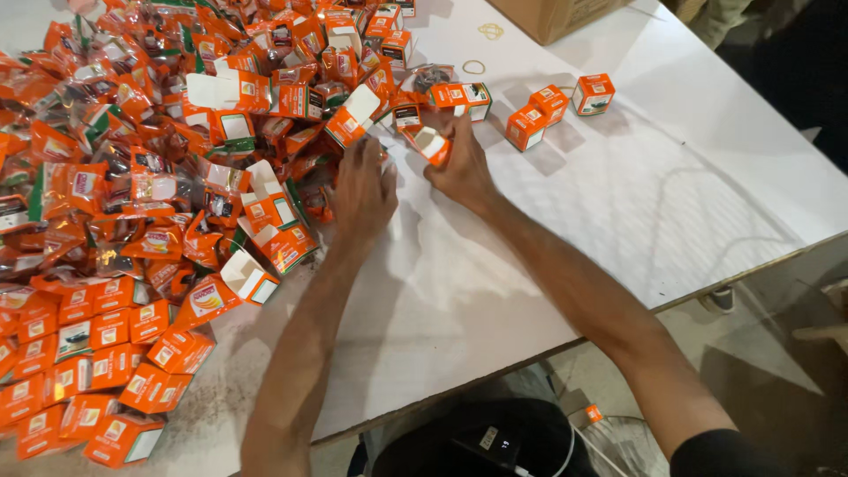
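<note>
White table (565, 230) held big heap of orange boxes (159, 177) at frame left. Left hand (364, 190) lay flat, fingers spread, at heap edge. Right hand (459, 168) pinched small open orange box (431, 143), frame middle top.

A great heap of small orange-and-white cardboard cartons (177, 159), many with flaps open, covers the white table's left side; three closed orange cubes (556, 108) stand apart at upper right, and a plain brown corrugated box (552, 13) sits at the top edge
</note>
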### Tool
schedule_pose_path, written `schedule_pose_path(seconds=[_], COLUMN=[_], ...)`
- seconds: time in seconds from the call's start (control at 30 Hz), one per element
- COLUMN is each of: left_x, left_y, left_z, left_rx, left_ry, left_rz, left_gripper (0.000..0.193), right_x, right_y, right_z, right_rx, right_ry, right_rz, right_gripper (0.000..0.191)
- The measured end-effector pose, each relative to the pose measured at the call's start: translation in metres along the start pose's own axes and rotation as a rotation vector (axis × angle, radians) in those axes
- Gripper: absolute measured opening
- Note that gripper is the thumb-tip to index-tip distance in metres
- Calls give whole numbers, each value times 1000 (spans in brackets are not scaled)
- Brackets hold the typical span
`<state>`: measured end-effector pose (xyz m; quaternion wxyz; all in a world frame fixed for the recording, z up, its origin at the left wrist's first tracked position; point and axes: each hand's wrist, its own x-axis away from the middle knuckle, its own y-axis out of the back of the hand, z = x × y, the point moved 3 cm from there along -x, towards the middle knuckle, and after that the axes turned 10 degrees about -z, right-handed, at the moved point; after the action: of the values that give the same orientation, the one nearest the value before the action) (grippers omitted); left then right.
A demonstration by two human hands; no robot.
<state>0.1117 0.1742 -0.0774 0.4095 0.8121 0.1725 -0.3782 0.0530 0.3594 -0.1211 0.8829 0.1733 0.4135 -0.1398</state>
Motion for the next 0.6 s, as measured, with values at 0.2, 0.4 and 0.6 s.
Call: schedule_pose_path(seconds=[0.2, 0.4, 0.6], left_x=[-19, -15, 6], left_y=[-35, -6, 32], left_z=[12, 38, 15], left_rx=[-268, -318, -230], left_ry=[-56, -64, -96], left_rz=[36, 255, 288], left_gripper=[57, 52, 64], right_x=[22, 31, 33], right_y=[21, 25, 24], right_z=[33, 43, 69], right_rx=[106, -14, 105], right_ry=[371, -375, -181], right_rz=[115, 467, 418], right_gripper=[94, 78, 104])
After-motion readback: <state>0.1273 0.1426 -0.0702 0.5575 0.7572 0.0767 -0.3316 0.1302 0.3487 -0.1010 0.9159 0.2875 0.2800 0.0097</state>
